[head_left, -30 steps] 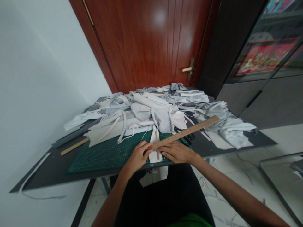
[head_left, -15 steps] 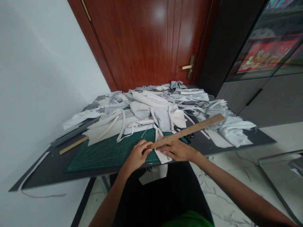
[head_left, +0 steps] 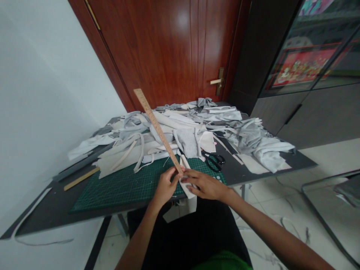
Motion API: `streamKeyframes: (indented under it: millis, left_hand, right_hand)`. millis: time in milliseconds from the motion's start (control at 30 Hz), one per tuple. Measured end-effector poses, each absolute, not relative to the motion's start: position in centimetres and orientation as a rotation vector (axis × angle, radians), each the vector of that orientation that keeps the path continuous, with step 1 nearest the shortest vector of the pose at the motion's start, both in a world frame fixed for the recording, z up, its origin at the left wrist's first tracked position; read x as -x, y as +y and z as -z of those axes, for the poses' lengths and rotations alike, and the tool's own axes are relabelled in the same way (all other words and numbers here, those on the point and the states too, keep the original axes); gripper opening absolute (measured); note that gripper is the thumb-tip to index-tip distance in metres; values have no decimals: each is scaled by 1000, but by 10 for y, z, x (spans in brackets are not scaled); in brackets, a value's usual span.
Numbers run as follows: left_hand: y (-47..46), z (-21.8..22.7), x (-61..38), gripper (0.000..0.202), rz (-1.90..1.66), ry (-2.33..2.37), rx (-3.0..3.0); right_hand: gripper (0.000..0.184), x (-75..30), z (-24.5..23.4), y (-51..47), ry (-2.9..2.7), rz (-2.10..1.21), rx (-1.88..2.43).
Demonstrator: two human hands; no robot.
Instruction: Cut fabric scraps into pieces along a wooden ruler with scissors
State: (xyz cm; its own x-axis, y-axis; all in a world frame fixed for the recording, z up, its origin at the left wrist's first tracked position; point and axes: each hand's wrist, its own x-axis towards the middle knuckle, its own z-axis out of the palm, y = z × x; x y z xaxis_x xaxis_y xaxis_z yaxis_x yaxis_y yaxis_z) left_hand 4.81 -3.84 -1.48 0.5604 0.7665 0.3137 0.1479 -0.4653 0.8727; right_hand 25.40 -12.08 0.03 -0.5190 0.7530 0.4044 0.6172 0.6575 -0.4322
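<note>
My left hand (head_left: 166,184) is closed in a pinch on the near end of a long wooden ruler (head_left: 158,129). The ruler slants up and away to the left, raised over the heap of cloth. My right hand (head_left: 206,184) lies over a narrow cream fabric piece (head_left: 185,187), its fingers curled on the cloth and their tips close to the ruler's end. Part of that piece is hidden under the fingers. Beneath both hands is a green cutting mat (head_left: 118,193). Black-handled scissors (head_left: 215,162) lie just beyond my right hand.
White and grey fabric scraps (head_left: 180,120) are heaped across the dark table (head_left: 36,215). More crumpled cloth (head_left: 270,152) lies at the right. A second wooden strip (head_left: 81,179) rests at the left by the mat. A brown door (head_left: 157,48) stands behind the table.
The ruler has swung from pointing right to pointing up and left, its near end still in my left hand. The scissors are now uncovered. My right hand stays at the fabric piece.
</note>
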Motion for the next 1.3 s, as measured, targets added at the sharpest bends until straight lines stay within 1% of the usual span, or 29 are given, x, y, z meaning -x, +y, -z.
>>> streamKeyframes:
  millis: [67,167,300,433,667,967,1300]
  left_hand:
    - [-37,14,-46,38,-892,732,-1938]
    - [-38,10,-44,35,-885,754,-1984]
    - [-42,2,-43,28,-848,788,-2133]
    - [-44,0,-42,26,-809,770,-2254]
    - [-35,7,-25,29,-829,778,-2391]
    - [-30,5,-11,30,-842,888,-2431]
    - [-32,13,-11,36,-825,908,-2367]
  right_hand:
    - [29,-254,-4,-123,-2282,-323,1067]
    - [28,-252,-4,-125,-2275,-297,1146]
    - [33,-253,3,-130,-2237,-276,1223]
    - [38,-257,4,-131,-2241,-338,1198]
    - [44,-248,0,-121,-2302,-412,1174]
    - [49,-226,5,-115,-2291,-355,1200]
    - [46,-227,4,-115,-2293,-317,1187]
